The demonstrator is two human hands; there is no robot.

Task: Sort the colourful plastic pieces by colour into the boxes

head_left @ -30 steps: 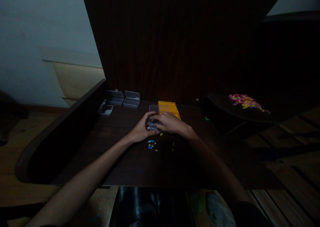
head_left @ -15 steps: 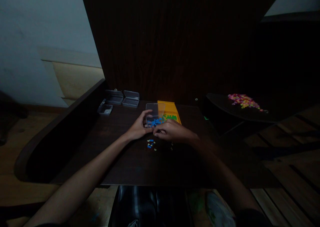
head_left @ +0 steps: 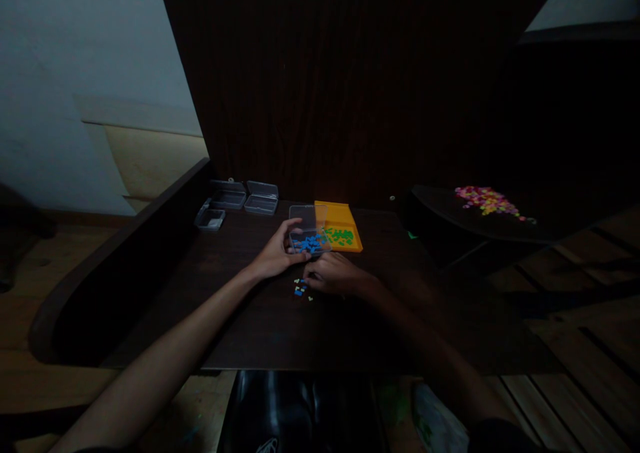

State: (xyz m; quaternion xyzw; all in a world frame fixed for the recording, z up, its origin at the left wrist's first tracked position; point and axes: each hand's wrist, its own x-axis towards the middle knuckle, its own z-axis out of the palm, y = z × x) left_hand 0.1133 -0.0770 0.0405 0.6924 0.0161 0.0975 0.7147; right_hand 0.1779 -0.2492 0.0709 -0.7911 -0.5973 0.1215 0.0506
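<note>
My left hand (head_left: 280,252) grips the left side of a clear plastic box (head_left: 309,217) whose lid stands open. Small blue pieces (head_left: 310,243) lie inside that box. Just in front of it, my right hand (head_left: 330,273) is lowered with its fingertips pinched at a small pile of blue and pale yellow pieces (head_left: 299,292) on the table. Whether a piece is between those fingertips is too small to tell. Behind the right hand sits an open yellow box (head_left: 357,243) with small green pieces (head_left: 343,236) in it.
Open clear boxes (head_left: 262,203) stand at the back left of the dark table (head_left: 240,340), beside a raised side panel (head_left: 125,260). A heap of pink and yellow pieces (head_left: 490,201) rests on a dark surface at the right. A tall dark panel (head_left: 350,93) rises behind.
My right hand has moved down and slightly left, from the clear box's front edge to the small pile. My left hand still holds the box.
</note>
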